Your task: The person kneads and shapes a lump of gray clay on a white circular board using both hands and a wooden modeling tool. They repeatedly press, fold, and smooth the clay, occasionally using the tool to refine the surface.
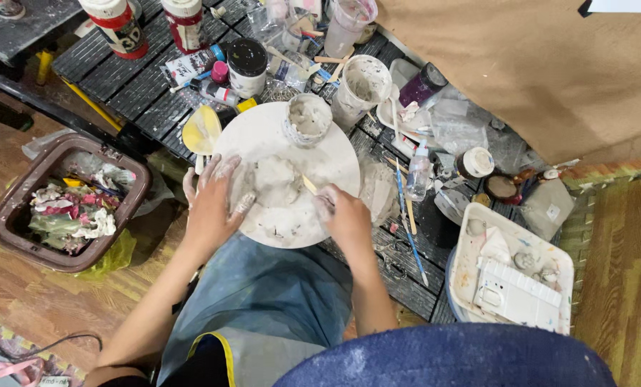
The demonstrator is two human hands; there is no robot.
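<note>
A round white board (263,136) rests on the low black slatted table and my lap. A lump of grey-white clay (276,181) lies in its middle. My left hand (213,204), smeared with clay, lies flat on the board's left side with fingers spread, touching the lump's edge. My right hand (345,218) grips a thin wooden tool (310,185) whose tip points into the clay. A clay-coated cup (308,119) stands on the board's far edge.
A brown bin (16,201) of scraps sits on the floor at left. Paint jars, bottles and a white tub (364,80) crowd the table behind the board. A white tray (512,276) with tools lies at right; brown paper covers the far right.
</note>
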